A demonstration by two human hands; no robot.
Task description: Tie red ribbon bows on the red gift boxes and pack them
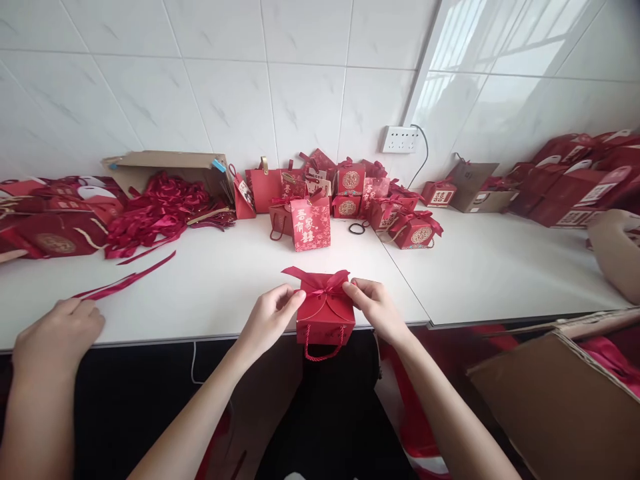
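A red gift box [325, 320] with a twisted red cord handle [323, 357] on its front stands at the table's near edge. Across its top, a red satin ribbon [327, 288] is looped and knotted. My left hand [277, 307] pinches the ribbon on the left side, thumb against fingers. On the right side, my right hand [373, 303] pinches the ribbon too. The box lies between both hands, with the ribbon's left tail sticking up behind my left fingers.
Finished-looking red boxes [313, 223] crowd the wall side of the white table [240, 280]. A ribbon heap [150, 213] lies left. Another person's hand [60, 333] holds ribbon at far left; another person's arm [617, 253] shows right. A cardboard box [560, 400] sits lower right.
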